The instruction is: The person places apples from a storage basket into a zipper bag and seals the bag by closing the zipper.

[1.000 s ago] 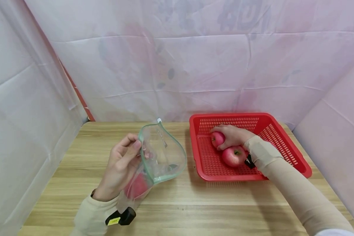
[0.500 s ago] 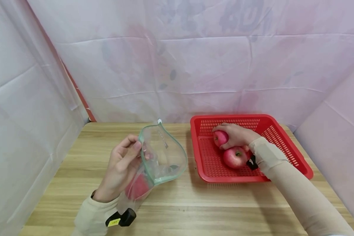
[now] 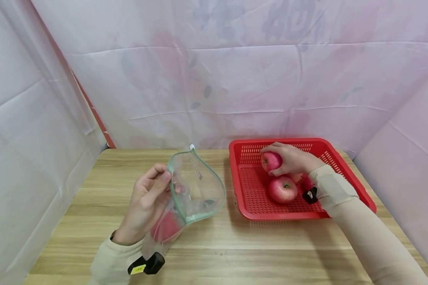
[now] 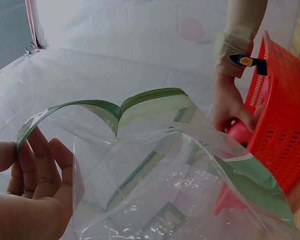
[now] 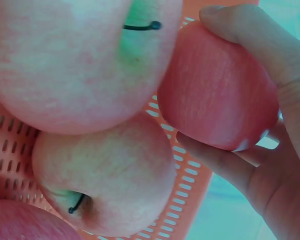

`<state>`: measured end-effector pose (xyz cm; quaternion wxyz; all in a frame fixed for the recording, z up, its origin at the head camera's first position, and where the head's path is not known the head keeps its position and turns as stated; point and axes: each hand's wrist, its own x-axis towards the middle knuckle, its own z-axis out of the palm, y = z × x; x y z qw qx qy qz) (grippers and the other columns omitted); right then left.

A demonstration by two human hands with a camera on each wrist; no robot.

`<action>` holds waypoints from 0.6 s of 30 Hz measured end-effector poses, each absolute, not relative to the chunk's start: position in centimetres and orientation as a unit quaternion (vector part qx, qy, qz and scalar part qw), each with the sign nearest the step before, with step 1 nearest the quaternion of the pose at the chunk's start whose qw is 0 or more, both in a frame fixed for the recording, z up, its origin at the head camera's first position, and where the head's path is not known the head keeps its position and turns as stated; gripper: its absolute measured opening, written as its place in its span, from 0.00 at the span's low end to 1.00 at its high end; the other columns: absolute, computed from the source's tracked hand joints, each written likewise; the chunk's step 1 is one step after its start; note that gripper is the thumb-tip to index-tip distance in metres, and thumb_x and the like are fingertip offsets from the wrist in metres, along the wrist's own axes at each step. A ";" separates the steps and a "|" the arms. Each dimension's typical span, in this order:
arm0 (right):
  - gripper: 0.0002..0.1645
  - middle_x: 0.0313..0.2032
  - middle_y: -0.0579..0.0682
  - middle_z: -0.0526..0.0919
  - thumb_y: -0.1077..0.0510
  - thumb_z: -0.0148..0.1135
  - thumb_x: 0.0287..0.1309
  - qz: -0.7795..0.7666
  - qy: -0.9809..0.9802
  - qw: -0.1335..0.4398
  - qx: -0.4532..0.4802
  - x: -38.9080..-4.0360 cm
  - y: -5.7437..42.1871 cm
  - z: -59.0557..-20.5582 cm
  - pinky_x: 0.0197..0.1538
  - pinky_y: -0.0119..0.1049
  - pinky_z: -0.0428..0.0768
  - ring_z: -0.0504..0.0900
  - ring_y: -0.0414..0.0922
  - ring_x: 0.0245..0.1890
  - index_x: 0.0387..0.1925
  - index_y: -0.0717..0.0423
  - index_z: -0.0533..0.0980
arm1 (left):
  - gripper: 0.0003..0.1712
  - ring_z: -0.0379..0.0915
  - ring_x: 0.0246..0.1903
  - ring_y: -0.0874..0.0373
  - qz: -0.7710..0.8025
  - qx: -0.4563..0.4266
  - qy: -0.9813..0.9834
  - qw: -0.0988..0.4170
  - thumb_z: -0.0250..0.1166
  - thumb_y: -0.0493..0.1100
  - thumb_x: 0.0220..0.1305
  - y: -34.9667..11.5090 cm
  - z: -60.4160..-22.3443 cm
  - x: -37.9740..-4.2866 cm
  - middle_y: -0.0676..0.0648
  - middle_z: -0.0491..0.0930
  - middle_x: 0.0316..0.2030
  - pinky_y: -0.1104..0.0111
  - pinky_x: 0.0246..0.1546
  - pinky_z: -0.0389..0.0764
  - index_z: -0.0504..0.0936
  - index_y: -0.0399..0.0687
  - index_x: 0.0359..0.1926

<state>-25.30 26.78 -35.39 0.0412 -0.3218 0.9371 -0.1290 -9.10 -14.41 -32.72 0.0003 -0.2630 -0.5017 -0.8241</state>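
Observation:
With thumb and fingers my left hand (image 3: 146,202) pinches the green-edged rim of a clear zip bag (image 3: 199,186), whose mouth gapes open. A red apple (image 3: 167,226) shows through the bag's lower part. My right hand (image 3: 292,158) grips another apple (image 3: 272,161) inside the red basket (image 3: 243,213), thumb on one side and fingers on the other, as the right wrist view also shows around the held apple (image 5: 217,87). Just in front of that hand sits a large apple (image 3: 283,189). In the left wrist view the bag (image 4: 140,180) spreads in front of the left hand (image 4: 35,195).
Other apples lie in the basket, partly behind the right wrist; one apple (image 5: 110,175) shows its stem in the right wrist view. The wooden table (image 3: 214,257) carries bag and basket. Pale printed cloth (image 3: 214,79) hangs behind and at both sides.
My right hand has lifted the gripped apple a little, moving slightly right and toward the basket's back wall. The left hand and the bag have hardly moved.

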 end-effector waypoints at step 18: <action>0.40 0.56 0.51 0.79 0.56 0.82 0.44 -0.151 0.930 -0.023 -0.333 -23.4 25.6 -32.2 0.48 0.47 0.83 0.80 0.48 0.47 0.62 0.52 0.76 | 0.13 0.78 0.36 0.62 -0.830 -0.261 -0.493 0.000 0.44 0.32 0.80 -14.5 -32.8 -9.1 0.53 0.80 0.35 0.73 0.44 0.81 0.75 0.46 0.48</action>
